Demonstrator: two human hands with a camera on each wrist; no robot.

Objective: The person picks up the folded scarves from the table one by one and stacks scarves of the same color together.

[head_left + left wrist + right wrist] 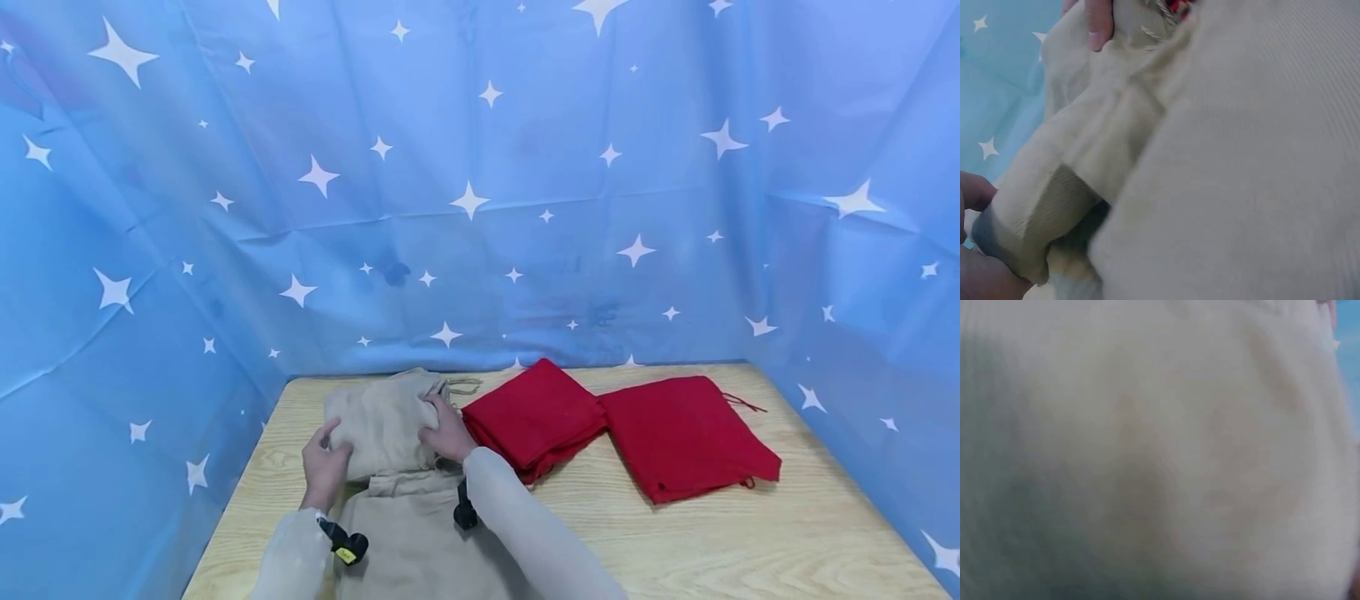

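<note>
Where our beige bundle (384, 429) sits: back left part of the counter (750, 558), between our two hands, with its near edge right up against the lower beige cloth (420, 542). Can't tell if those are one piece.

Left hand (326, 468): fingers clamped on the bundle's left edge. The left wrist view shows the fabric caught between thumb and finger, a decent spot if we don't want that corner flopping.

Right hand (452, 429): fingers clamped on the opposite edge, thumb over the top. Our guess is that holding both sides keeps the folds lined up, since cloth this soft would probably sag from one side only.

Right wrist view: pretty much all blurry beige, so we're going off the head view for that grip.

Pale cord (465, 386): pokes out behind the bundle, just past our right fingers.

Left red cloth (534, 412): folded, turned cornerwise, just beside our right hand.

Right red cloth (682, 437): lies farther right, seems to touch its neighbour at a corner. Probably both are parked over there so the beige stuff gets the left side.

Starry curtain (420, 108): hangs behind and along both sides, presumably to block out the room.
</note>
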